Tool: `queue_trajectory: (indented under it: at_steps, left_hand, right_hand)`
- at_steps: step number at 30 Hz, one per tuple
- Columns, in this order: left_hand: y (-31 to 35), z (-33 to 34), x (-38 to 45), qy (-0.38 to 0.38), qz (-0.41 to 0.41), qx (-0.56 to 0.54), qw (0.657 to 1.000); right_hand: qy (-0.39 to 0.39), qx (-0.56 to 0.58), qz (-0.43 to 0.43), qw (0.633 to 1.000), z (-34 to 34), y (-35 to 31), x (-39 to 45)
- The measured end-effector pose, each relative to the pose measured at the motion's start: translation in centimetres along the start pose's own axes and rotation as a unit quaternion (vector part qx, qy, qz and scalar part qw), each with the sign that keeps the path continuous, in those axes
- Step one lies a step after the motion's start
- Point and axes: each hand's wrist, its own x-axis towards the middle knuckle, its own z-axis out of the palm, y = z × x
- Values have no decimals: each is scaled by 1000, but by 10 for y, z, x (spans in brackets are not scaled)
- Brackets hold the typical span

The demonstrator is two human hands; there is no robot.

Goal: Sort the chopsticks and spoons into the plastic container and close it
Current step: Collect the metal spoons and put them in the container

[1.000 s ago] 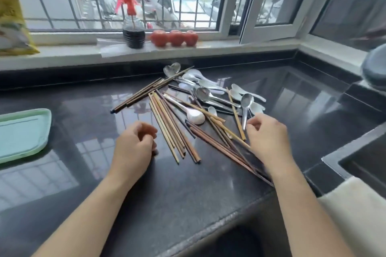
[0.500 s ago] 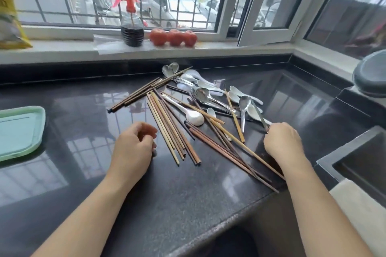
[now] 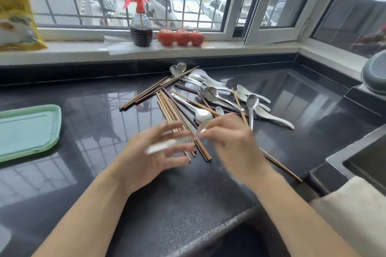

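Mint-green plastic lid (image 3: 27,129): flat on the dark polished bench (image 3: 87,173), far left, well apart from the cutlery.

Yellow packet (image 3: 16,16): on the window sill, left end.

Spray bottle (image 3: 141,27), red trigger, dark liquid: on the sill, just beside three tomatoes (image 3: 180,37).

Left hand (image 3: 150,152): palm up above the bench, fingers spread wide and relaxed under a blurred spoon (image 3: 173,142).

Wooden chopsticks (image 3: 177,115): loose heap at bench centre, crossing one another, some running under both hands.

Right hand (image 3: 231,142): fingers pinch the bowl end of the blurred spoon, whose handle lies across the left hand's fingers.

Metal and white ceramic spoons (image 3: 221,94): scattered among and right of the chopsticks.

Sink (image 3: 363,165): right edge, a pale cloth (image 3: 355,198) over its rim.
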Motion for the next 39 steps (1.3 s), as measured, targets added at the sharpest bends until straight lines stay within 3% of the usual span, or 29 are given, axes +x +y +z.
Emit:
queue_trajectory:
  at_steps: [3,6,8,10,12,15,17,20,26,28,30,32,33,36,39]
  left_hand:
    - [0,-4,-5,-86,-102,40,990]
    - [-6,-4,-2,-48,-83,63,993]
    - [-9,-2,3,21,-18,61,998]
    - [-10,0,8,112,70,66,989]
    - [-8,1,11,167,128,61,976]
    - [-5,1,11,190,137,51,971]
    - [-4,2,11,194,123,51,972]
    - [-3,-2,12,186,108,38,976]
    - [2,-10,14,204,116,-27,972]
    - [4,-13,16,211,115,-54,969]
    - [7,-15,18,221,116,-87,964]
    - [13,-18,18,228,129,-132,956]
    - [16,-19,17,227,139,-158,951]
    - [23,-27,16,241,168,-186,937]
    - [27,-39,16,270,187,-184,926]
  right_hand:
    - [-84,18,-105,991,28,-8,-2]
    - [-106,37,-85,990,38,-6,-8]
    - [-68,4,-48,997,32,-1,-12]
    - [16,-47,61,997,18,19,-13]
    - [78,-81,240,964,-1,53,1]
    - [-20,-158,461,873,-13,108,22]
    - [-98,-192,493,843,-9,125,30]
    - [-142,-202,516,820,0,130,37]
    - [-126,-199,542,806,0,126,47]
    - [-80,-197,518,829,-5,110,53]
    - [-23,-163,455,875,-6,79,66]
    - [-15,-11,388,922,8,29,82]
    - [-45,96,363,926,22,1,88]
    - [-91,309,293,900,72,-57,100]
    - [-102,358,267,889,94,-82,96]
